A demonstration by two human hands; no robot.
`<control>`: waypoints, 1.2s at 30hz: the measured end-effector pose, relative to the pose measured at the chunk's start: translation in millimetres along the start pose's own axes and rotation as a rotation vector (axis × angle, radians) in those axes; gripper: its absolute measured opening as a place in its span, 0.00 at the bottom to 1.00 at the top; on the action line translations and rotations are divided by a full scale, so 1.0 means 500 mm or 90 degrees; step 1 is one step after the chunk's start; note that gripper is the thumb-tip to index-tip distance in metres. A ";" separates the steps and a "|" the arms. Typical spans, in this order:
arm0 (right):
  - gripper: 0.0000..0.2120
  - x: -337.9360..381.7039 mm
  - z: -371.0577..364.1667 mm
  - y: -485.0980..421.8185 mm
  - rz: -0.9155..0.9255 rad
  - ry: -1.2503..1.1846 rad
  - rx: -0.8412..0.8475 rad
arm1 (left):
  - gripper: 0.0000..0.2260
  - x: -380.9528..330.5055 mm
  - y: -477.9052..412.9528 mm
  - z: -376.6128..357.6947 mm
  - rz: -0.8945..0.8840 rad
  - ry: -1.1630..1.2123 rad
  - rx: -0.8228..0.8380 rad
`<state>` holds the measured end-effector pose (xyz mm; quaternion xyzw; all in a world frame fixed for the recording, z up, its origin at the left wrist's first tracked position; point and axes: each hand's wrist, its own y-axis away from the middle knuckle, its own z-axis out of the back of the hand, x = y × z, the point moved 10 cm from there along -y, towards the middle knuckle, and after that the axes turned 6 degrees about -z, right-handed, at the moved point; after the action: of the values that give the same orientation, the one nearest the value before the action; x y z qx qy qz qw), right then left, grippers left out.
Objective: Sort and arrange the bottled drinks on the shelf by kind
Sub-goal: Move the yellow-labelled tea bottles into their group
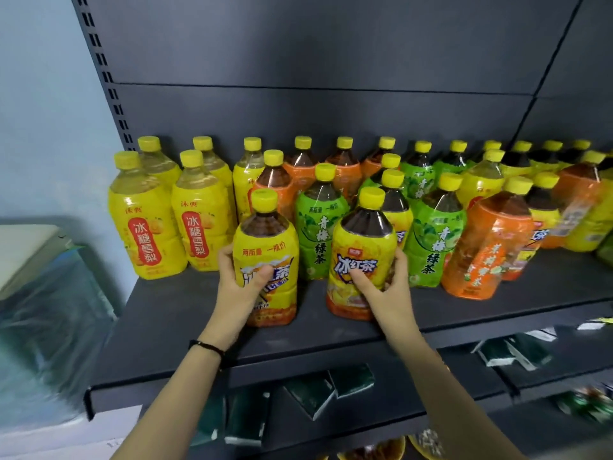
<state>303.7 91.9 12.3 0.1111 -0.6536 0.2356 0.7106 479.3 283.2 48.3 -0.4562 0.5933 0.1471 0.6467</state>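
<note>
Holding two iced black tea bottles at once, one per hand, right at the front of the shelf (166, 343). Left hand (237, 287) has its grip clamped around the left tea bottle (265, 260), thumb across the label, and the right hand (381, 287) is wrapped the same way on the right tea bottle (363, 257). Both bottles look upright, with their bases at or just above the shelf board; can't really tell if they're lifted or resting.

Behind them it's a proper mix. The pear drinks (172, 210) are already bunched together at the far left, which looks sorted. Then orange-label bottles (491, 247), green tea bottles (320, 227) and more yellow-label ones are all jumbled through the middle and right side.

My read: this is the step of pulling the black teas out of the mess and grouping them. Still early-ish, since most of the shelf isn't sorted.

Next move probably needs a clear patch to park this pair side by side, maybe the bare front strip next to the pear drinks. Tricky bit is that the bottles are packed tight, so setting these down without knocking a neighbour takes a bit of care.
</note>
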 end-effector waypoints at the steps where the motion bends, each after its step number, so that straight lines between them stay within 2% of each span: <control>1: 0.50 -0.010 -0.002 -0.007 -0.013 -0.001 0.025 | 0.38 0.007 0.002 -0.001 0.005 0.001 -0.011; 11: 0.48 -0.017 0.000 0.030 -0.035 -0.109 0.087 | 0.38 0.026 0.042 -0.068 0.019 0.053 -0.009; 17: 0.50 -0.003 0.045 0.057 -0.049 -0.131 0.043 | 0.34 0.037 0.058 -0.100 0.034 0.041 -0.029; 19: 0.47 0.004 0.073 0.060 -0.050 -0.148 0.032 | 0.35 0.032 0.058 -0.127 0.030 0.024 -0.018; 21: 0.43 0.007 0.106 0.058 -0.051 -0.173 0.017 | 0.31 0.026 0.060 -0.158 0.018 0.021 -0.018; 24: 0.47 -0.005 0.165 0.053 -0.047 -0.187 0.004 | 0.24 0.025 0.072 -0.220 0.018 0.024 -0.018; 26: 0.46 -0.018 0.215 0.050 -0.045 -0.197 -0.002 | 0.22 0.030 0.087 -0.267 0.027 0.032 -0.009; 28: 0.44 -0.026 0.273 0.046 -0.043 -0.204 -0.008 | 0.26 0.031 0.100 -0.321 0.035 0.046 -0.003; 30: 0.44 -0.036 0.341 0.035 -0.038 -0.208 -0.010 | 0.34 0.036 0.114 -0.387 0.045 0.047 -0.001; 33: 0.44 -0.050 0.452 0.015 -0.047 -0.217 -0.010 | 0.36 0.047 0.139 -0.498 0.054 0.055 -0.006; 36: 0.44 -0.067 0.570 -0.016 -0.055 -0.200 -0.018 | 0.43 0.062 0.160 -0.618 0.070 0.067 0.000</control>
<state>56.9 -54.1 15.2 0.1649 -0.7542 0.1755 0.6109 232.9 79.1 24.3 -0.4301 0.6507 0.1584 0.6054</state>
